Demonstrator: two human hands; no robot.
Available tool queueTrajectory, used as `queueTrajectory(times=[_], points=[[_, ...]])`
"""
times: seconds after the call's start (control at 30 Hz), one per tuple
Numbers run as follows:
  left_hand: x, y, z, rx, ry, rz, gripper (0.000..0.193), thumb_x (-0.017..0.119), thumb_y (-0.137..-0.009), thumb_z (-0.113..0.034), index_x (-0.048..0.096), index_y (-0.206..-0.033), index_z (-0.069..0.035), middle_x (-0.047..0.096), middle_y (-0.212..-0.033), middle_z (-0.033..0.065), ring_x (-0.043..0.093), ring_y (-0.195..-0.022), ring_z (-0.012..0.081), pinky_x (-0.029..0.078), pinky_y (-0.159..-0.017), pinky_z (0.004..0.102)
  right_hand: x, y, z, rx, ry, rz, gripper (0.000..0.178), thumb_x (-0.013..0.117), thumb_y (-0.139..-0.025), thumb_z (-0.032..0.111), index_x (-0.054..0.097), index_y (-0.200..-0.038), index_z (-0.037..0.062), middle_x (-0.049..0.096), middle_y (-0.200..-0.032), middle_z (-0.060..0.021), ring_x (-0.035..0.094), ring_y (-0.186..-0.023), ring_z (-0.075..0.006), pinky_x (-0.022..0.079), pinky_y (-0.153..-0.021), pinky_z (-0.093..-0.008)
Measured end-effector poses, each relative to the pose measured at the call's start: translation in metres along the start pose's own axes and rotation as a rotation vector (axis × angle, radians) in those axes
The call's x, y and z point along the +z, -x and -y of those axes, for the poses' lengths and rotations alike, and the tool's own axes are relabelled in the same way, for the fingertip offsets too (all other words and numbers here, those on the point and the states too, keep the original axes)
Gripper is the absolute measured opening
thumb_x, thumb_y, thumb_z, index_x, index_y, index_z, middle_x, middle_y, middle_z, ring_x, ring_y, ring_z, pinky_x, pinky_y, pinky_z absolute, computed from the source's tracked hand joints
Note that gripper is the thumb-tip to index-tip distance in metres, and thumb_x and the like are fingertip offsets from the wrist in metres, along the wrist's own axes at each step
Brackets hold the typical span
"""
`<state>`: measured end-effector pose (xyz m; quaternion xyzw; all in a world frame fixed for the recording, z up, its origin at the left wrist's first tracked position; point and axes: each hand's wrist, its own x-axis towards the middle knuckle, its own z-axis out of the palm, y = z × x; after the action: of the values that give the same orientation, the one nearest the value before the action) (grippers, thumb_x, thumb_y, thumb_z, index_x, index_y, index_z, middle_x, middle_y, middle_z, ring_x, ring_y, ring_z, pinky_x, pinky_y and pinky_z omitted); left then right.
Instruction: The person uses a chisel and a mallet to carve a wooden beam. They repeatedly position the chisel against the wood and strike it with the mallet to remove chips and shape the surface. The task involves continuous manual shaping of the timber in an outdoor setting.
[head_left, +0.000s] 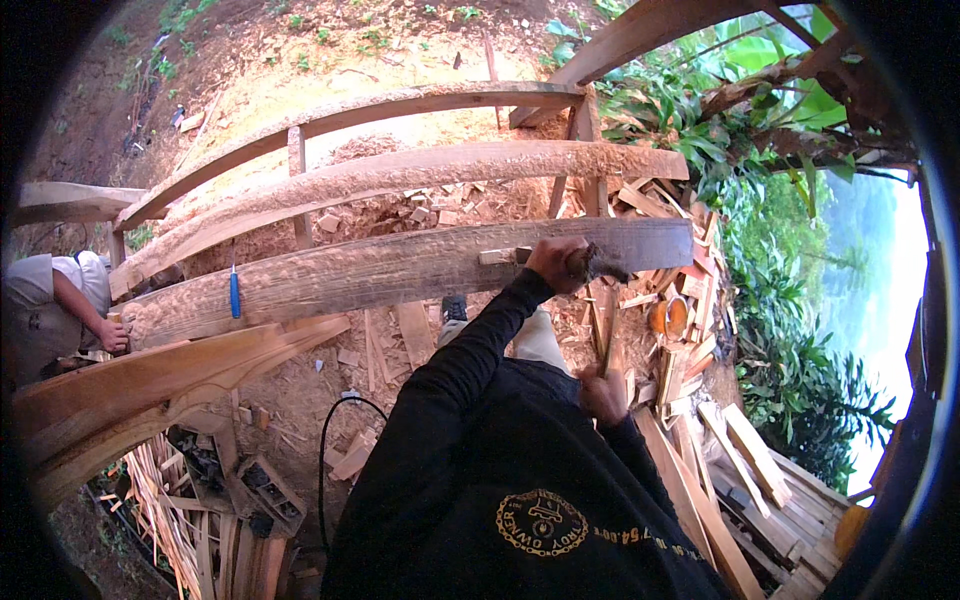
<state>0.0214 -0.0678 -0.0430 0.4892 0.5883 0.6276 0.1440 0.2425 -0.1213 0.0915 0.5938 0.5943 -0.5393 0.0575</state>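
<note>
My left hand [558, 264] is closed on top of a long, weathered plank [400, 262]. A small pale wooden block [497, 257] pokes out of its left side. A dark patch, perhaps shadow, lies on the plank just right of the fist. Closer to my body, my right hand [603, 395] is wrapped round the lower end of a slim wooden stick [609, 325]. The stick points up toward the plank's near edge; whether anything is fixed to its upper end is unclear. Further left along the plank rests a blue-handled tool [235, 292] with a thin metal shaft.
Another board covered in shavings [400, 170] and a rail [420, 100] run behind the plank. A co-worker's hand [113, 335] is at the far left end. Offcuts [690, 390] pile up at right beside an orange round object [668, 317]. A black cable [325, 450] hangs near my left side.
</note>
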Motion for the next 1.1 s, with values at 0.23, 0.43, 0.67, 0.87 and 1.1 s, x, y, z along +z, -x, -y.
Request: queueTrajectory(times=[0.23,0.43,0.67,0.87,1.1], points=[[0.002,0.015,0.031,0.062,-0.214,0.062,0.030,0.073,-0.069,-0.028,0.059,-0.087,-0.008,0.063,-0.075,0.0144,0.063,-0.069,0.0359,0.053,-0.060,0.0431,-0.037,0.055,0.100,-0.442,-0.534,-0.247,0.029,0.054,-0.091,0.022,0.044,-0.066,0.0138,0.035,-0.052,0.0045,0.033,-0.042,-0.0096,0.026,-0.041,-0.0253],[-0.014,0.004,0.002,0.016,-0.096,0.060,0.022,0.071,-0.072,-0.024,0.058,-0.083,-0.009,0.064,-0.076,0.0123,0.064,-0.066,0.0325,0.053,-0.059,0.0409,-0.104,0.089,0.143,-1.288,-0.766,-0.358,0.020,0.058,-0.090,0.025,0.053,-0.076,0.0112,0.042,-0.058,0.0017,0.039,-0.050,-0.0118,0.031,-0.049,-0.0276],[-0.007,0.003,0.007,0.156,-0.140,-0.086,0.025,0.072,-0.070,-0.028,0.060,-0.082,-0.009,0.062,-0.076,0.0104,0.064,-0.073,0.0342,0.052,-0.064,0.0455,0.004,0.015,0.004,-0.083,-0.172,-0.016,0.028,0.063,-0.087,0.021,0.051,-0.065,0.0097,0.044,-0.052,0.0026,0.045,-0.048,-0.0112,0.032,-0.043,-0.0274],[-0.014,-0.003,0.003,0.086,-0.156,0.021,0.017,0.067,-0.070,-0.022,0.058,-0.080,-0.011,0.058,-0.072,0.0103,0.061,-0.067,0.0339,0.051,-0.057,0.0420,-0.064,0.068,0.137,-0.899,-0.696,-0.131,0.024,0.050,-0.088,0.012,0.038,-0.067,0.0145,0.033,-0.055,0.0027,0.028,-0.044,-0.0087,0.020,-0.041,-0.0263],[0.001,-0.001,-0.001,0.101,-0.018,-0.012,0.018,0.066,-0.073,-0.022,0.053,-0.077,-0.009,0.054,-0.065,0.0110,0.059,-0.060,0.0340,0.051,-0.054,0.0420,-0.014,0.012,0.018,-0.560,-0.140,-0.280,0.025,0.054,-0.090,0.022,0.047,-0.069,0.0120,0.042,-0.059,0.0009,0.039,-0.049,-0.0125,0.030,-0.044,-0.0288]])
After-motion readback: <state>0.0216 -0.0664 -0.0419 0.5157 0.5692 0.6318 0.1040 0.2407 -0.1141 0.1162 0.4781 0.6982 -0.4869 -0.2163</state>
